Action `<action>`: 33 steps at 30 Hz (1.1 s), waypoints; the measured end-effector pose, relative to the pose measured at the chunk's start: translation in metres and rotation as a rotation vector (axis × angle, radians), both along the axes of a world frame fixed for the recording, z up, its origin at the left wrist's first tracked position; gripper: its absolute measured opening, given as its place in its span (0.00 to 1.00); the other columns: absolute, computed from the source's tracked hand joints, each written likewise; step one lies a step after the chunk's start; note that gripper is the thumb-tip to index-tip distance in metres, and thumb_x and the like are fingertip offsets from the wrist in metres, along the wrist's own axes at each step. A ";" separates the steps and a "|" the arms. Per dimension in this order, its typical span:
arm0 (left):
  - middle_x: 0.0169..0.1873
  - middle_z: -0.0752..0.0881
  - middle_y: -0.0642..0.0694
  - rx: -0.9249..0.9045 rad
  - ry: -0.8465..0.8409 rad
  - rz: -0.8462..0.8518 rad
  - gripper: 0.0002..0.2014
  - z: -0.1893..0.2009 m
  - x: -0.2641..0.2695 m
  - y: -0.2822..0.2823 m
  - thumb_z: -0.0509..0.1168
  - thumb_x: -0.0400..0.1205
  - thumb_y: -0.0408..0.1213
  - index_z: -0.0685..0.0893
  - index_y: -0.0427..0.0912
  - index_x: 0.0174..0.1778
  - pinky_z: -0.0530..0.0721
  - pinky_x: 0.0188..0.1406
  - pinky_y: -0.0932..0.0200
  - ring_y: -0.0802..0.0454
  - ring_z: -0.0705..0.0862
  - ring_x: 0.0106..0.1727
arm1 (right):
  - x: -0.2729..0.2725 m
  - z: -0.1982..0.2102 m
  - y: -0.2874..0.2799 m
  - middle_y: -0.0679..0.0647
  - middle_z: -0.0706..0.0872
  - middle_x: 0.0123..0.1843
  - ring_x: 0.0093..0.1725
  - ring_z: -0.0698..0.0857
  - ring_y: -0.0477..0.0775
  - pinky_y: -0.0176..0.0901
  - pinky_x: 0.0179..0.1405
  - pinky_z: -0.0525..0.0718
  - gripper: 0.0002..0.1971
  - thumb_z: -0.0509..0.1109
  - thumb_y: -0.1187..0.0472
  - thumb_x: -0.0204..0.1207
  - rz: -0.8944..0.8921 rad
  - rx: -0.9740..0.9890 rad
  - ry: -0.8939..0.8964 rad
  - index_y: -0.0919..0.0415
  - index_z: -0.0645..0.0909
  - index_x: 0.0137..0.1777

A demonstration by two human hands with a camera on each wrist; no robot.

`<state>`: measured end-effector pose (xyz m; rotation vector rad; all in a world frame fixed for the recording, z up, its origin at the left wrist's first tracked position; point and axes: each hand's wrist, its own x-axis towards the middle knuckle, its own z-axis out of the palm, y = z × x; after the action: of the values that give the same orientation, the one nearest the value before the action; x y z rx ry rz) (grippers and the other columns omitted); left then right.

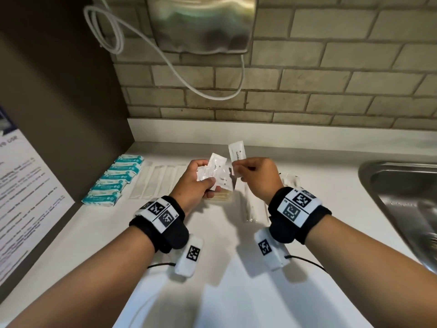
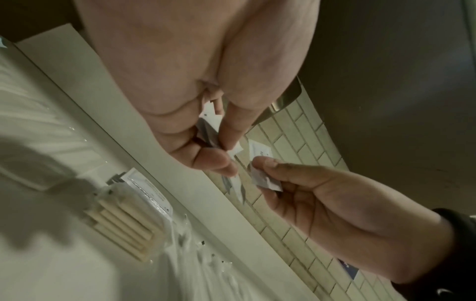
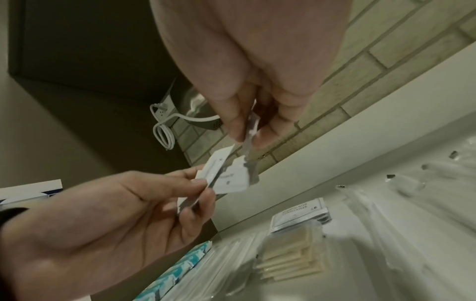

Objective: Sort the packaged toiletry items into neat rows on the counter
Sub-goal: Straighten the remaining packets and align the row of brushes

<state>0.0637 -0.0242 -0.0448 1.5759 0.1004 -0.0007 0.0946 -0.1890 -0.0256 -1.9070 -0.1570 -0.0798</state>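
Both hands hover over the white counter (image 1: 212,268) near the tiled wall. My left hand (image 1: 201,178) grips a small fan of white toothpaste sachets (image 1: 216,172) between thumb and fingers. My right hand (image 1: 246,168) pinches a single white sachet (image 1: 236,151) by its lower edge and holds it upright, just right of the fan. In the right wrist view the single sachet (image 3: 248,130) sits edge-on between thumb and forefinger, with the left hand's sachets (image 3: 226,175) below it. The left wrist view shows the held sachets (image 2: 208,132) and the right hand (image 2: 296,183).
A row of teal packets (image 1: 113,183) lies at the left wall, with clear-wrapped sticks (image 1: 153,181) beside it. A stack of beige packets (image 1: 224,196) and a shampoo sachet (image 3: 301,211) sit under the hands. More clear wrappers (image 1: 250,204) lie to the right. A steel sink (image 1: 402,197) is at far right.
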 end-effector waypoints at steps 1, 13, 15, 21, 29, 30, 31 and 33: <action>0.55 0.85 0.40 0.014 0.001 -0.002 0.17 -0.001 -0.001 0.004 0.60 0.84 0.23 0.71 0.49 0.62 0.84 0.31 0.63 0.52 0.90 0.36 | -0.001 0.001 0.004 0.51 0.89 0.37 0.28 0.84 0.35 0.27 0.37 0.81 0.07 0.71 0.70 0.75 0.010 -0.005 0.005 0.64 0.90 0.49; 0.46 0.87 0.35 -0.148 0.000 -0.105 0.24 0.007 -0.006 0.022 0.48 0.79 0.24 0.83 0.42 0.64 0.79 0.35 0.52 0.41 0.87 0.39 | -0.017 0.002 0.054 0.54 0.81 0.35 0.34 0.86 0.62 0.58 0.37 0.90 0.09 0.79 0.64 0.69 0.000 0.052 -0.007 0.64 0.81 0.44; 0.44 0.87 0.37 -0.149 0.020 -0.115 0.21 0.006 -0.008 0.027 0.49 0.82 0.30 0.86 0.44 0.59 0.80 0.37 0.51 0.40 0.88 0.40 | -0.019 0.001 0.058 0.55 0.86 0.33 0.30 0.88 0.56 0.48 0.31 0.89 0.08 0.76 0.62 0.72 0.014 -0.016 -0.021 0.67 0.83 0.41; 0.41 0.85 0.41 -0.025 0.029 -0.224 0.15 0.004 -0.013 0.036 0.53 0.87 0.33 0.85 0.47 0.52 0.81 0.34 0.55 0.49 0.87 0.33 | -0.030 0.000 0.065 0.51 0.85 0.23 0.19 0.79 0.40 0.33 0.25 0.79 0.09 0.71 0.65 0.69 0.112 -0.277 -0.054 0.61 0.81 0.28; 0.38 0.88 0.34 0.349 0.128 -0.472 0.13 -0.029 -0.024 0.052 0.51 0.86 0.28 0.72 0.51 0.59 0.80 0.37 0.47 0.40 0.85 0.36 | -0.038 -0.020 0.034 0.50 0.77 0.61 0.58 0.78 0.54 0.47 0.48 0.80 0.35 0.80 0.50 0.61 0.167 -0.791 -0.138 0.51 0.71 0.67; 0.39 0.87 0.36 0.382 0.123 -0.500 0.13 -0.032 -0.026 0.050 0.51 0.86 0.27 0.71 0.50 0.58 0.80 0.38 0.47 0.42 0.84 0.38 | -0.038 -0.024 0.033 0.50 0.76 0.65 0.61 0.78 0.55 0.48 0.51 0.81 0.36 0.79 0.49 0.64 0.230 -0.858 -0.079 0.51 0.68 0.71; 0.41 0.86 0.37 0.401 0.122 -0.523 0.13 -0.035 -0.028 0.047 0.50 0.86 0.27 0.71 0.49 0.57 0.79 0.40 0.48 0.43 0.84 0.39 | -0.039 -0.028 0.032 0.51 0.79 0.65 0.60 0.80 0.55 0.48 0.51 0.81 0.32 0.76 0.49 0.67 0.285 -0.919 -0.013 0.51 0.69 0.71; 0.44 0.84 0.38 0.410 0.130 -0.561 0.13 -0.041 -0.028 0.043 0.49 0.85 0.25 0.70 0.49 0.55 0.79 0.44 0.48 0.45 0.83 0.43 | -0.041 -0.033 0.033 0.50 0.85 0.55 0.52 0.84 0.55 0.45 0.46 0.82 0.16 0.69 0.49 0.74 0.377 -1.042 0.056 0.52 0.76 0.60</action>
<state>0.0355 0.0192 -0.0854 1.9665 -0.2581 -0.5519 0.0538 -0.1561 -0.0587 -2.8644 -0.6062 0.3829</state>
